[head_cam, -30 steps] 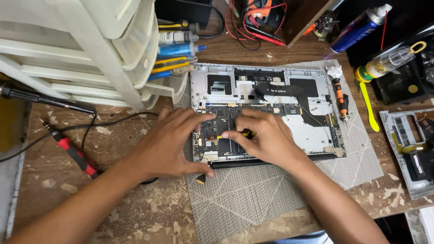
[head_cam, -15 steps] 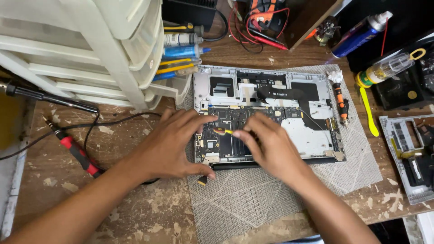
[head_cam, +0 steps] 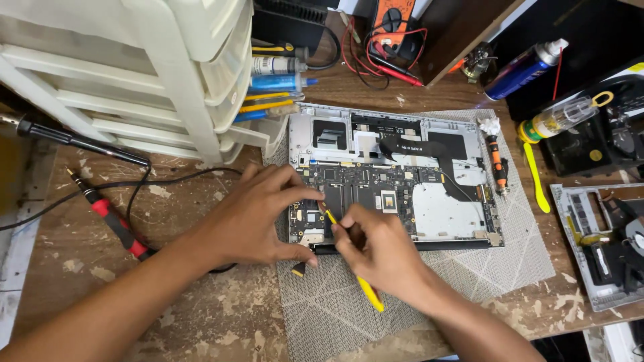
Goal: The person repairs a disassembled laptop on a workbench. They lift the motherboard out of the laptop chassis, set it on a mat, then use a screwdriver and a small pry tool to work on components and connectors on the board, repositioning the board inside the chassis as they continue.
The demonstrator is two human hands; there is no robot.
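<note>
At the far left stands a cream plastic drawer unit [head_cam: 154, 74], and near it on the worn wooden table [head_cam: 201, 315] lie a black-handled soldering iron [head_cam: 74, 141] and a red-and-black test probe [head_cam: 111, 221] with its black lead. The left hand [head_cam: 251, 218] rests with spread fingers on the left edge of the opened laptop [head_cam: 396, 181], thumb at the near rim and fingertips on the dark circuit board [head_cam: 349, 194]; it grasps nothing, only presses down. Just to its right, the right hand [head_cam: 382, 251] is closed in a narrow pinch around a thin yellow pry tool [head_cam: 352, 265]. The tool runs through the grip: its far tip touches the board just beside the left fingertips, and its near end juts out below the hand over the grey mat [head_cam: 416, 295]. The laptop lies bottom-up on that mat, in the middle of the table. At its right edge lies an orange-handled screwdriver [head_cam: 495, 164], then a yellow-green plastic spudger [head_cam: 534, 177]. Further right, far, lies a blue spray can [head_cam: 526, 67], and near, a second dismantled grey device [head_cam: 604, 248].
</note>
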